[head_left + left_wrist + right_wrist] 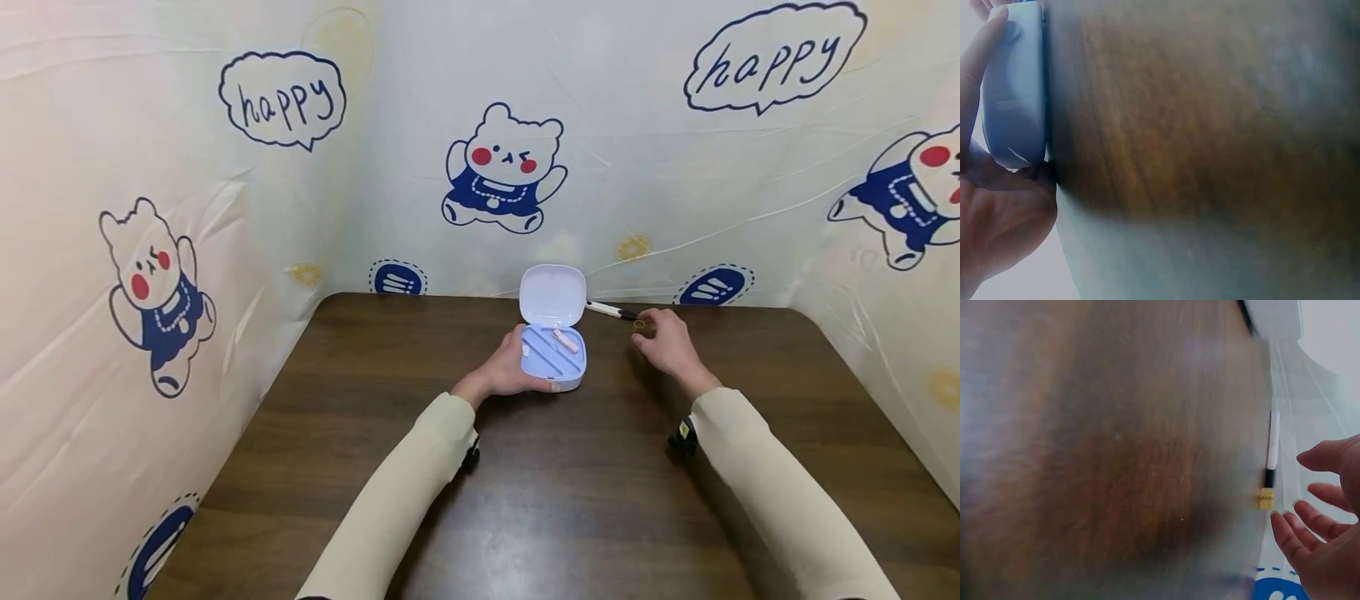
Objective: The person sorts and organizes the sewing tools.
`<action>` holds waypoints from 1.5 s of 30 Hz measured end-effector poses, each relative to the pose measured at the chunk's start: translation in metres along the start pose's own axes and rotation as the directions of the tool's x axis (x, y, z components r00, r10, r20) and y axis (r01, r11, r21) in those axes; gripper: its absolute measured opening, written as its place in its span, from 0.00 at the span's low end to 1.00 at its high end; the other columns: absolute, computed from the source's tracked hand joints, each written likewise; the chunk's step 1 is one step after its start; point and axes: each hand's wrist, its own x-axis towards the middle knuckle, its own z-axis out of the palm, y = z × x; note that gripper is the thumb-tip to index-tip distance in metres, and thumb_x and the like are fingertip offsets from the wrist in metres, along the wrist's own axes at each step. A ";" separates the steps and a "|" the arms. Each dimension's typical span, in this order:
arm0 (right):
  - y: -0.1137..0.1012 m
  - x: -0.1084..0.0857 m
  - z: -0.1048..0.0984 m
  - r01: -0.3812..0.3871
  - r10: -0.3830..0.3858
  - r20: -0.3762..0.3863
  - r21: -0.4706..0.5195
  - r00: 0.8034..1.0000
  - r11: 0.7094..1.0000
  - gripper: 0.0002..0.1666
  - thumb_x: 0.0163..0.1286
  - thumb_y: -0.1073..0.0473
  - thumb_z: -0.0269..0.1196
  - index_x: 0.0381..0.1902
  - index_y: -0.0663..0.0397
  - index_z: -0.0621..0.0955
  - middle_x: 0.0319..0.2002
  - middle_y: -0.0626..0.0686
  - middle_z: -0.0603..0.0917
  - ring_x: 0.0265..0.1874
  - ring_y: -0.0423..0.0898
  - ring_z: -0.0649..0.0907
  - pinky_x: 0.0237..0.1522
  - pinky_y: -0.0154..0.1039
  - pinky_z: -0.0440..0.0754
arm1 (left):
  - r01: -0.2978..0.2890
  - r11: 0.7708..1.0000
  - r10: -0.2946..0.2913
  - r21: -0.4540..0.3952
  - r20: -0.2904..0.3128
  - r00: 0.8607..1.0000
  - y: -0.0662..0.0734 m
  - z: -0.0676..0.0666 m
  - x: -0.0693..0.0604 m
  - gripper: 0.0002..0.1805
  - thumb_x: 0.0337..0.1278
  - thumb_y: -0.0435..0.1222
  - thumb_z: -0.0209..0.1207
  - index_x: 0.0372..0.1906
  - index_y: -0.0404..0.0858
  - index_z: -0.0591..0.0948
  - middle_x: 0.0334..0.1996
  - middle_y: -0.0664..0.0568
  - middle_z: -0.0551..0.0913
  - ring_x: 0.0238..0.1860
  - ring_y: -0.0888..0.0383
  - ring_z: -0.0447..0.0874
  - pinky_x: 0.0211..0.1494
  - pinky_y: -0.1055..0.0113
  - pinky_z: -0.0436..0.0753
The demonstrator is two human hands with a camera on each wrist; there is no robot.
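A small lilac case [553, 377] sits on the table with its hinged lid [552, 293] raised at the back. My left hand [510, 367] grips its left side, the thumb along the front wall; the left wrist view also has the case [1016, 94] in that grip. Inside, a pink piece [566, 340] lies on the right and a small white piece [526, 351] on the left. My right hand [667, 342] has its fingers apart, close to a small gold-yellow patterned object [1265, 499]. What kind of object it is, I cannot tell.
A white-and-black pen [611, 310] lies near the table's back edge, between the case and my right hand. The dark wooden table [555, 483] meets a printed cloth [630, 167] hanging behind it and along both sides.
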 end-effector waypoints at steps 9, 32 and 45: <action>0.020 0.014 0.006 -0.067 0.067 0.000 -0.012 0.998 0.998 0.23 0.69 0.66 0.62 0.57 0.77 0.77 0.54 0.75 0.76 0.54 0.70 0.79 0.58 0.63 0.74 | 0.018 1.000 -0.018 -0.021 0.003 1.000 0.000 0.002 0.003 0.69 0.35 0.55 0.82 0.79 0.46 0.49 0.69 0.49 0.62 0.66 0.55 0.64 0.68 0.59 0.70; 0.021 0.020 0.015 -0.074 0.073 -0.016 -0.051 0.997 0.996 0.12 0.71 0.64 0.64 0.45 0.70 0.86 0.47 0.69 0.86 0.54 0.67 0.80 0.59 0.61 0.74 | 0.055 0.999 -0.055 0.001 0.012 0.998 -0.006 0.003 0.006 0.74 0.30 0.59 0.82 0.80 0.49 0.45 0.70 0.49 0.59 0.65 0.55 0.65 0.69 0.60 0.69; 0.016 0.017 0.019 -0.088 0.089 0.010 -0.055 0.996 0.995 0.11 0.70 0.63 0.66 0.40 0.68 0.88 0.40 0.65 0.88 0.45 0.62 0.83 0.50 0.57 0.79 | 0.020 1.000 -0.020 -0.003 -0.004 1.000 -0.004 0.003 0.003 0.71 0.32 0.58 0.82 0.79 0.46 0.48 0.70 0.47 0.60 0.65 0.53 0.65 0.69 0.57 0.69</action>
